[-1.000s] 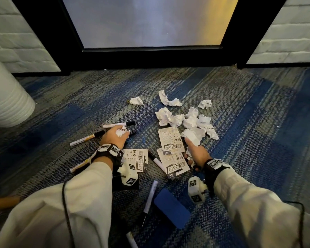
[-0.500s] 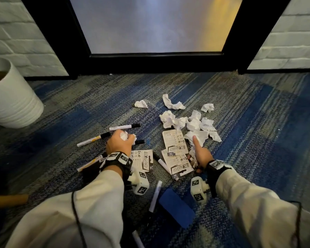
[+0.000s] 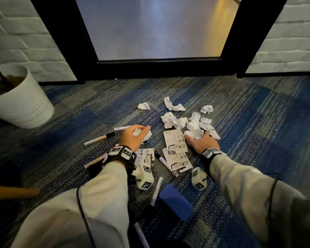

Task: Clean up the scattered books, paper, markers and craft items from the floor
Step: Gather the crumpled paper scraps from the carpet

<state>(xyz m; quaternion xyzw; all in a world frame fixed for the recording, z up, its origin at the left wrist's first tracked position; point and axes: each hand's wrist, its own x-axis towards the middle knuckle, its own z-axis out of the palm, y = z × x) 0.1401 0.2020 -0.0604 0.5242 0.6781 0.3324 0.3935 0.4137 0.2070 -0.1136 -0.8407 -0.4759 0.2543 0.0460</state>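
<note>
right hand (image 3: 203, 143) fingers hidden, marker (image 3: 141, 234) cropped

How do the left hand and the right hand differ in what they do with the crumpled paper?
The left hand holds crumpled paper in its grip, apart from the paper pile; the right hand closes round a wad at that pile's near edge. The left hand is beside the markers, the right hand beside the printed cards. Both wear black tagged wristbands.
</note>
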